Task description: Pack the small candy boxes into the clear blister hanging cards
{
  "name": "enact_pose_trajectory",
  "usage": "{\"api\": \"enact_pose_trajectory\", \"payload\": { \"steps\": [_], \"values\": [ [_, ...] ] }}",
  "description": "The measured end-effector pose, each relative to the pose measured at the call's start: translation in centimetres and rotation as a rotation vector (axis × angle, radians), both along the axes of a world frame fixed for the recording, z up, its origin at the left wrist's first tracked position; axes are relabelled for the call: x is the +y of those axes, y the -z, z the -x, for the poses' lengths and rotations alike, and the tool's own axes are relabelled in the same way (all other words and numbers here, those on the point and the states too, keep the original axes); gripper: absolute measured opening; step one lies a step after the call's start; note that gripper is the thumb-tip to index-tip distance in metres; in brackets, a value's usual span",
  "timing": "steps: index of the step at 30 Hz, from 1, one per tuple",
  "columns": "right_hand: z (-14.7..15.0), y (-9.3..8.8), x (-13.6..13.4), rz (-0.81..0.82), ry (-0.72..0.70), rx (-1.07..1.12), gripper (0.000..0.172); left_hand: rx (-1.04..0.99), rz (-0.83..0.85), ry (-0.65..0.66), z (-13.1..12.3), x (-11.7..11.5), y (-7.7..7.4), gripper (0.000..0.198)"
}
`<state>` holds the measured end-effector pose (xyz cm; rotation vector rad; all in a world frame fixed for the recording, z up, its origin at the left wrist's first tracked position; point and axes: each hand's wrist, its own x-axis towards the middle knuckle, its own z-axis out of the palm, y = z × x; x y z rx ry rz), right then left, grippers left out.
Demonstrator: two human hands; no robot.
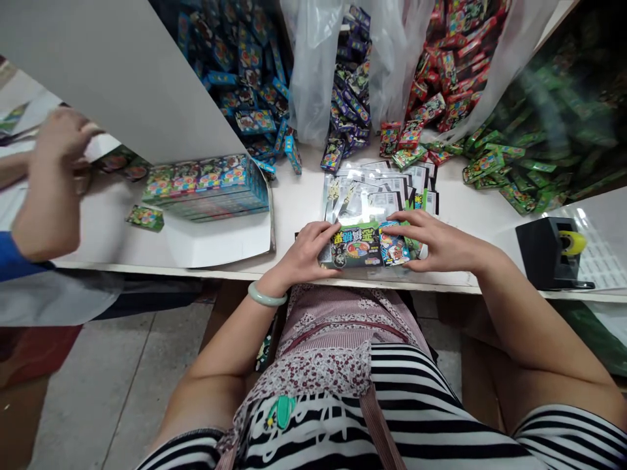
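Observation:
At the table's front edge lies a black and green printed packet (356, 247) with a round picture in its middle. My left hand (311, 253) grips its left end, thumb along the near side and fingers over the far side. My right hand (435, 243) has its thumb and fingers around a small blue box (393, 244) at the packet's right end. Whether that box lies inside the packet or on top I cannot tell. Just behind them, several clear, printed flat sleeves (365, 190) are spread in an overlapping pile.
Behind are heaps of small boxes: blue (249, 85), purple (350, 104), red (445, 72) and green (533, 156), with plastic sheeting between some. Rows of boxes (210, 189) stand in a white tray (223, 248) at left. A tape dispenser (543, 251) sits right. Another person's arm (51, 189) is far left.

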<state>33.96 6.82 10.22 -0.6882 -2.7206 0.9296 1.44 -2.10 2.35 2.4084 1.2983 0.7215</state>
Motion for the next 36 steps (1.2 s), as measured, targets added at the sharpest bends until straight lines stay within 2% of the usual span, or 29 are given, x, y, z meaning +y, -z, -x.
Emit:
{"api": "enact_pose_trajectory", "payload": {
  "steps": [3,8,12,14,16,19,22,24,27,31,34,36],
  "values": [
    [0.6,0.2,0.0,0.037,0.050,0.011,0.068,-0.024,0.025,0.003,-0.3,-0.1,-0.1,0.106],
    [1.8,0.7,-0.2,0.079,0.095,0.113,0.082,-0.054,0.045,-0.046,-1.0,-0.1,-0.4,0.105],
    [2.1,1.5,-2.0,0.047,0.332,0.186,0.056,-0.038,-0.013,-0.153,-1.8,-0.5,-0.4,0.101],
    [2.3,2.1,-3.3,0.082,0.420,0.190,0.049,-0.025,-0.048,-0.217,-2.2,-0.6,-0.5,0.100],
    [2.7,2.7,-4.3,0.173,0.481,0.224,0.051,-0.041,-0.052,-0.252,-2.8,-0.8,-1.0,0.101],
    [3.4,3.3,-5.1,0.409,0.545,0.357,0.046,-0.183,0.037,-0.163,-3.8,-1.2,-2.4,0.098],
    [3.9,3.7,-5.5,0.516,0.590,0.532,0.041,-0.456,0.201,-0.131,-5.5,-1.7,-3.3,0.066],
    [4.0,4.2,-5.9,0.470,0.697,0.640,0.047,-0.652,0.280,-0.187,-6.7,-2.1,-2.9,0.056],
    [4.0,5.5,-6.9,0.426,0.853,0.698,0.051,-0.831,0.320,-0.200,-8.0,-2.4,-1.3,0.067],
    [4.1,6.8,-8.4,0.447,0.892,0.670,0.042,-0.843,0.379,-0.078,-7.9,-2.8,0.6,0.072],
    [4.3,7.0,-9.2,0.446,0.910,0.685,0.045,-0.852,0.491,0.009,-7.4,-3.1,0.9,0.079],
    [4.3,6.9,-9.4,0.467,0.890,0.672,0.041,-0.866,0.534,0.014,-7.3,-3.1,0.7,0.075]
  ]
}}
